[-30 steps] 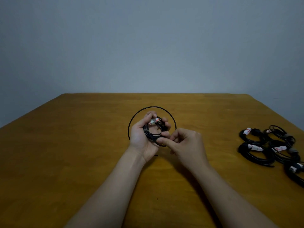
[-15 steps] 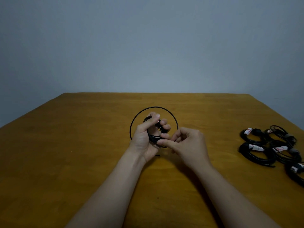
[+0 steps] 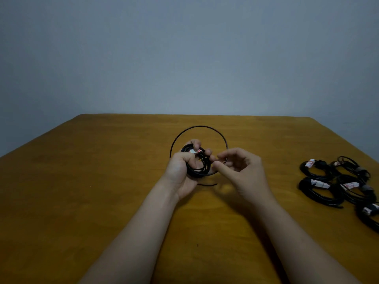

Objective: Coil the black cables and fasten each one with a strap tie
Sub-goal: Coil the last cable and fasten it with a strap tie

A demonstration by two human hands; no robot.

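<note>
My left hand [image 3: 180, 171] grips a small coil of black cable [image 3: 198, 168] above the middle of the wooden table [image 3: 82, 181]. A white and red tag [image 3: 194, 151] shows at the top of the coil under my fingertips. One wide loose loop of the same cable [image 3: 200, 127] arches beyond the hands, and a short end [image 3: 208, 184] lies on the table below the coil. My right hand [image 3: 240, 171] sits just right of the coil, thumb and forefinger pinching the loose strand where it meets the coil.
Several coiled black cables [image 3: 336, 181] with white and red tags lie in a cluster at the table's right edge. A plain grey wall stands behind the table.
The right hand has drawn slightly right and up with the strand. The loose loop has grown wider. The left hand has turned the coil, so the tag shows again.
</note>
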